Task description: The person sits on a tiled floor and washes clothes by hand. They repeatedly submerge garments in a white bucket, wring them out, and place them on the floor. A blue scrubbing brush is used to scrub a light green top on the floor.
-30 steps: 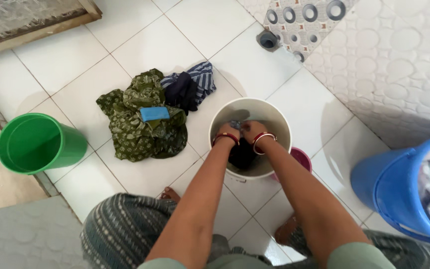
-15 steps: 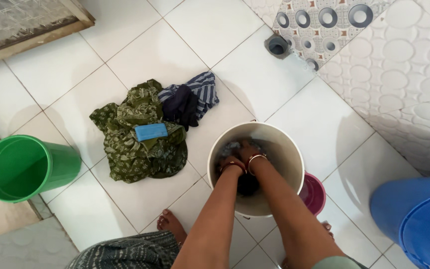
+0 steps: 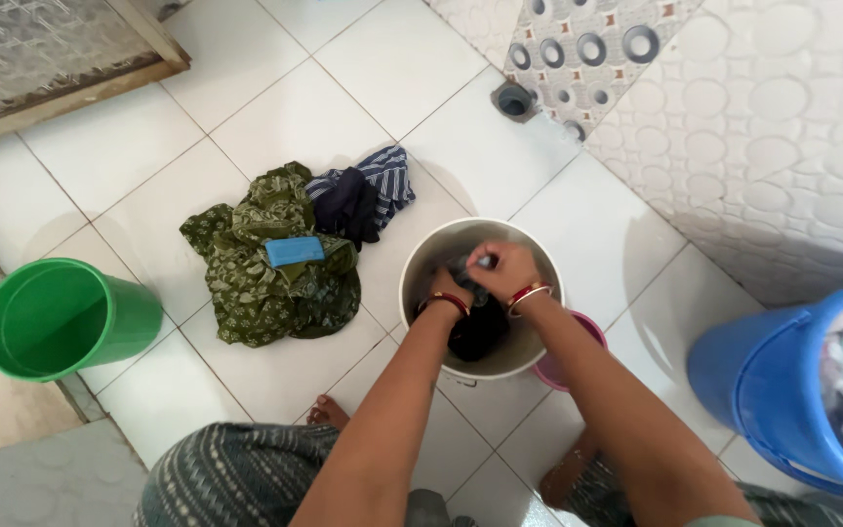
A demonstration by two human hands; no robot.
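We are gripping with left hand (image 3: 444, 286) and right hand (image 3: 501, 265), both clamping dark cloth (image 3: 475, 327), inside white bucket (image 3: 421, 256), frame centre, green bucket (image 3: 134, 310) sitting left.

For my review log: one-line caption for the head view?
Both hands, left hand and right hand, grip dark cloth inside a white bucket.

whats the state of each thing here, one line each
left hand: inside the white bucket, gripping the dark cloth
right hand: over the bucket, gripping the dark cloth
dark cloth: bunched, partly in the bucket
white bucket: upright, open
green bucket: tipped, looks empty
blue bucket: upright, holding clothes
green garment: heaped on the floor
blue soap bar: lying on the green garment
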